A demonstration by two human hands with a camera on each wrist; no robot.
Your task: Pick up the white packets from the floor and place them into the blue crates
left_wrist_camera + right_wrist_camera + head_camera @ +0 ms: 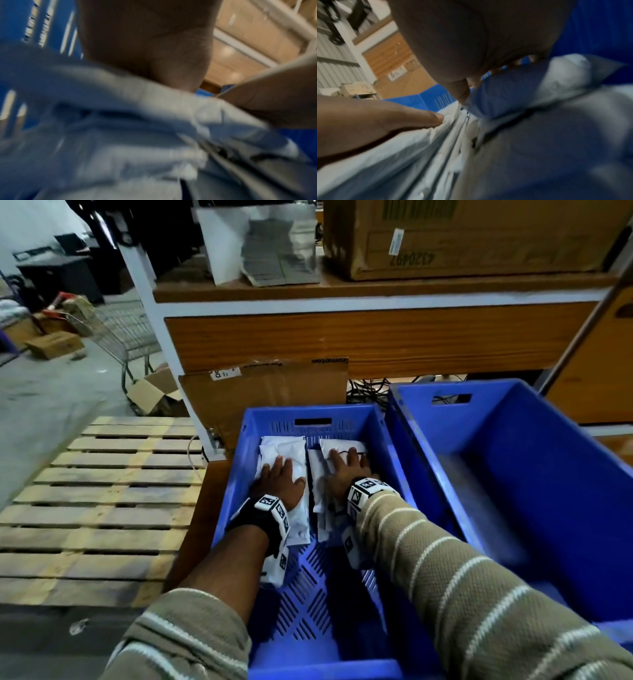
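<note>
Several white packets (289, 451) lie in two rows at the far end of the left blue crate (226, 484). My left hand (279, 479) lies flat on the left row, fingers straight. My right hand (346, 465) lies flat on the right row of packets (342, 445), fingers spread. Both wrist views are blurred; the left wrist view shows my palm (145, 40) over white packets (120, 135), and the right wrist view shows my palm (471, 33) and thumb (393, 117) resting on packets (402, 155). A second blue crate (513, 474) stands to the right with no packet visible in it.
A wooden pallet (102, 508) lies to the left of the crates. Behind them stands a shelf rack (342, 302) with cardboard boxes (462, 234) on it and a flattened carton (267, 395) leaning against it. A wire trolley (126, 333) and loose boxes sit far left.
</note>
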